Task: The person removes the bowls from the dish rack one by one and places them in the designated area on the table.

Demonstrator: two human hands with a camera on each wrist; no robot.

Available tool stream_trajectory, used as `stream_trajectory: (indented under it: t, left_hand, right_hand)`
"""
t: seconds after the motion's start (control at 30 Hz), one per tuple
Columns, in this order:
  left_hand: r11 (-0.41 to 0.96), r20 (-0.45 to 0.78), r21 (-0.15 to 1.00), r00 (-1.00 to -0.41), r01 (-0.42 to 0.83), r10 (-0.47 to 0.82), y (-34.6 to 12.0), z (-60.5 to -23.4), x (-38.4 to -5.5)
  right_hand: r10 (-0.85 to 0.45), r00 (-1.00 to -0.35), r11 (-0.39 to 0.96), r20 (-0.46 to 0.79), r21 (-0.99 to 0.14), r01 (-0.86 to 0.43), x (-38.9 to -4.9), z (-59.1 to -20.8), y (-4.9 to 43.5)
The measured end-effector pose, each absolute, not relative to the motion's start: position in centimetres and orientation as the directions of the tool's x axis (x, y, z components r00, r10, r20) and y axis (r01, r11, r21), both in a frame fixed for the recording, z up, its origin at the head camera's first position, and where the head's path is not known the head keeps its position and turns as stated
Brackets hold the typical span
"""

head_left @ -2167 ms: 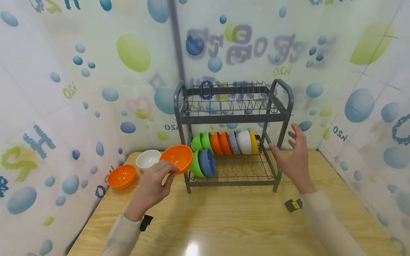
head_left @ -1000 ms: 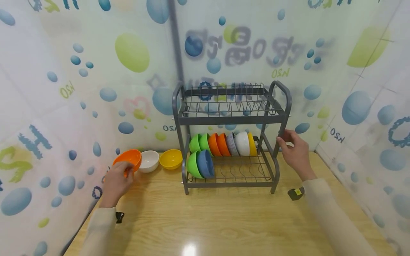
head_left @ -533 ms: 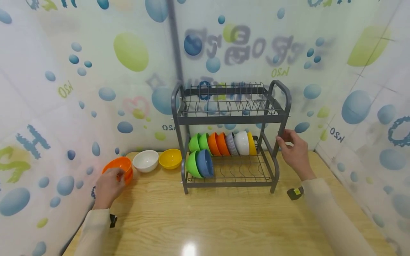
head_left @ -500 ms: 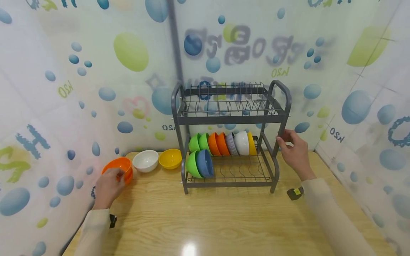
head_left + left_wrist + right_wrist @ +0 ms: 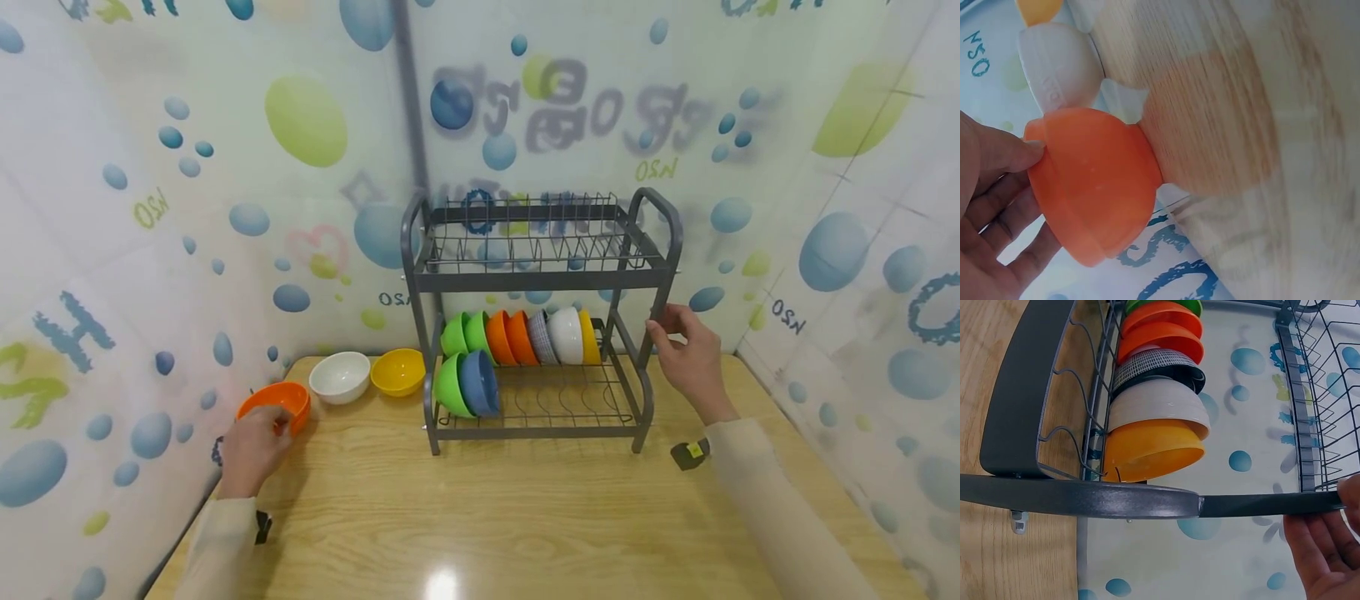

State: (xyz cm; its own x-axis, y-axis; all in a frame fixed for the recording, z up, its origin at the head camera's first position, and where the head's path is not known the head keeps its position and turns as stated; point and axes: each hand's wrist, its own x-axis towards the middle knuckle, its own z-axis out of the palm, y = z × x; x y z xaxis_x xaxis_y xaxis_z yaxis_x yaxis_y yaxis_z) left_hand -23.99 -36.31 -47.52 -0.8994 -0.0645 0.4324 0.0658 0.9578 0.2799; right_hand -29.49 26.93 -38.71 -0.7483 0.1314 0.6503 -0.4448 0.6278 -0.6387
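Observation:
At the table's left side, my left hand (image 5: 253,446) pinches the rim of an orange bowl (image 5: 272,395). In the left wrist view the thumb lies over the rim and the other fingers are behind. This bowl sits nested in a second orange bowl (image 5: 1100,187), with two rims showing close together. My right hand (image 5: 688,357) grips the right front post of a grey two-tier dish rack (image 5: 540,282). The right wrist view shows its fingers (image 5: 1319,550) around the post.
Beside the orange bowls stand a white bowl (image 5: 340,377) and a yellow bowl (image 5: 398,372). Several bowls stand on edge in the rack's lower tier, with a green bowl (image 5: 453,386) and a blue bowl (image 5: 480,383) in front. Patterned walls (image 5: 300,250) enclose the wooden table (image 5: 480,508).
My left hand has carried the orange bowl leftward from beside the rack and lowered it into the other orange bowl. My right hand, earlier spread in the air, now holds the rack's post.

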Motion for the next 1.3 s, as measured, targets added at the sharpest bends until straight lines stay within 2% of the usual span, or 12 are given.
stream_trajectory:
  t: [0.37,0.67,1.07,1.3]
  left_hand:
    - [0.955,0.356,0.292,-0.932,0.046,-0.064,-35.9,-47.2,-24.0]
    - [0.956,0.424,0.28,-0.905,0.091,-0.038,-36.1,-47.5,-23.8]
    - [0.908,0.428,0.403,-0.9,0.113,-0.079,-34.5,-46.5,-24.3]
    - [0.894,0.38,0.442,-0.918,0.077,-0.109,-33.0,-46.0,-24.8]
  right_hand:
    - [0.132,-0.743,0.628,0.656,-0.635,-0.45,-29.4,-38.8,26.9]
    - [0.133,-0.75,0.615,0.648,-0.647,-0.45,-29.5,-38.9,26.8]
    - [0.142,-0.751,0.609,0.645,-0.655,-0.448,-29.4,-38.7,26.8]
    - [0.133,-0.743,0.619,0.656,-0.64,-0.455,-29.3,-38.8,26.8]
